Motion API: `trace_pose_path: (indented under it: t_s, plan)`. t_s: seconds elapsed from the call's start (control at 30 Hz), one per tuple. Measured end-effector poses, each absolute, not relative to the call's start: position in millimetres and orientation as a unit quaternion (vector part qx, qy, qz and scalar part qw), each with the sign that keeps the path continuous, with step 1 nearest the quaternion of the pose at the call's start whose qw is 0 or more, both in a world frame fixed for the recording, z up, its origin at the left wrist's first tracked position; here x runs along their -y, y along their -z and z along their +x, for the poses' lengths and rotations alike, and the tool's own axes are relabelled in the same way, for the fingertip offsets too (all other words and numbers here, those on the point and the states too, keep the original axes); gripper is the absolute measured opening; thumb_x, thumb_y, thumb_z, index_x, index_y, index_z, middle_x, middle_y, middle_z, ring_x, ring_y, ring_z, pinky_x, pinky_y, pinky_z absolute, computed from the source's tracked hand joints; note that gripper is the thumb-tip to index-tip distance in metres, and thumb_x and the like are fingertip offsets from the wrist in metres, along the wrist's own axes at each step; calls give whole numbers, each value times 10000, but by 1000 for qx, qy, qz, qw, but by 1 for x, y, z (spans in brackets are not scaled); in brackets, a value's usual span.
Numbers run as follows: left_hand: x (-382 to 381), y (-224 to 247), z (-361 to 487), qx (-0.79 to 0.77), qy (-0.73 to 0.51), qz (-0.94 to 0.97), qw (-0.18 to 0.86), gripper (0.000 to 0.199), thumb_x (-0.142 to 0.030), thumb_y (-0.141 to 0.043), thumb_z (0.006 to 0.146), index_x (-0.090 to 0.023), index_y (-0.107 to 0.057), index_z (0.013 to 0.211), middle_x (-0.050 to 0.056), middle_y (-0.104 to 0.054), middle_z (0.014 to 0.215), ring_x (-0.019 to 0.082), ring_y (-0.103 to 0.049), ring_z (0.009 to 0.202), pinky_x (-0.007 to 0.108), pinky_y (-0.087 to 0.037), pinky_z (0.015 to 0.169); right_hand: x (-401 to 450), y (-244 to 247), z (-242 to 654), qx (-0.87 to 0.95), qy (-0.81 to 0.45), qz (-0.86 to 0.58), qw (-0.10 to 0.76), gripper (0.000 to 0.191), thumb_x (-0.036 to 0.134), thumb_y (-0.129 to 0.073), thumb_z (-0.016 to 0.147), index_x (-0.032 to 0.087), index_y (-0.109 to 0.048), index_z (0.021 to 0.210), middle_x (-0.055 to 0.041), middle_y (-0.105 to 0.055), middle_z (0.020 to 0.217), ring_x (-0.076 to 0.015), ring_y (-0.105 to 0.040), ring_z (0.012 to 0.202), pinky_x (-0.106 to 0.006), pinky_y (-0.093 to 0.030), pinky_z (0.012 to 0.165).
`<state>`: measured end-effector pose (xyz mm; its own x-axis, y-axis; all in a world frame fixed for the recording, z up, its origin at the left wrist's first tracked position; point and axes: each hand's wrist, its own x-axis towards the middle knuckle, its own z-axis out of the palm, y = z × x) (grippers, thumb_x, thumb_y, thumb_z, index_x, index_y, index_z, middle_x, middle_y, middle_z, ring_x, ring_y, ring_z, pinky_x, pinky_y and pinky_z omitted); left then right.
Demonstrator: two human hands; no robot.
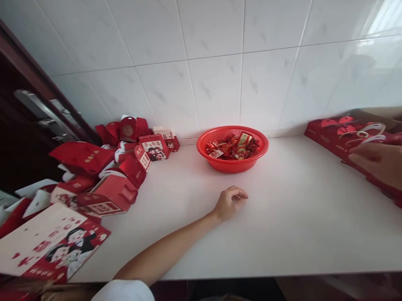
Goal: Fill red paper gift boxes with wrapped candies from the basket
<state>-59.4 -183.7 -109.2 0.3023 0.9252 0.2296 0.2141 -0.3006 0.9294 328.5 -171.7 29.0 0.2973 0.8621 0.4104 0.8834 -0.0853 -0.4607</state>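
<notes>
Red basket (233, 167) — beyond left hand (230, 203), red box (327, 139) — near right hand (383, 161)

No text could be read with certainty. Small gold lettering was seen on the red gift boxes (91, 159), and pale label panels were printed with characters too small to be made out. Red characters were printed on the flat card (41, 241), but were left unclear. Pale print on the long red carton (332, 140) and on the wrappers (244, 139) was likewise illegible.
</notes>
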Motion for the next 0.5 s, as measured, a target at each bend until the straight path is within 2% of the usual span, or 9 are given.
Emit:
trace_pose_path:
  t_s: [0.1,0.17,0.23,0.3,0.37,0.5]
  plan:
    - [184,102,-65,-404,-406,708,412,128,-119,-622,768,-172,-734,799,72,-729,941,181,-693,867,335,-577,845,166,-10,258,683,-105,-641,334,27,298,-709,693,297,-707,721,-65,-778,858,-249,-619,612,-417,-492,689]
    - [183,93,-77,-395,-392,735,387,124,-144,-618,793,-173,-736,815,70,-735,933,178,-695,847,330,-574,839,167,4,212,757,-197,-541,309,120,383,-664,748,285,-728,776,-76,-784,889,-287,-684,735,-381,-506,632]
    - [180,78,-97,-385,-380,770,338,133,-170,-604,824,-175,-736,832,70,-739,922,178,-694,838,327,-569,833,171,19,174,808,-270,-452,263,189,406,-621,803,262,-738,836,-82,-779,880,-281,-702,800,-352,-517,630]
    - [175,55,-124,-378,-366,808,264,152,-198,-585,856,-181,-736,852,74,-740,925,184,-694,857,329,-562,843,176,35,145,834,-308,-394,234,202,362,-578,837,237,-737,844,-83,-767,846,-245,-686,747,-339,-520,637]
    - [168,23,-158,-405,-340,833,163,174,-205,-564,875,-200,-738,867,71,-742,1002,193,-689,938,345,-540,914,180,53,126,848,-333,-351,215,199,303,-546,854,226,-729,844,-77,-756,829,-215,-664,707,-329,-517,648]
    - [160,-60,-234,-590,-371,713,-81,157,-179,-582,842,-149,-719,914,78,-716,1094,220,-635,1093,388,-479,1045,183,85,112,850,-372,-314,203,193,212,-514,815,205,-705,791,-53,-715,753,-162,-593,634,-286,-483,625]
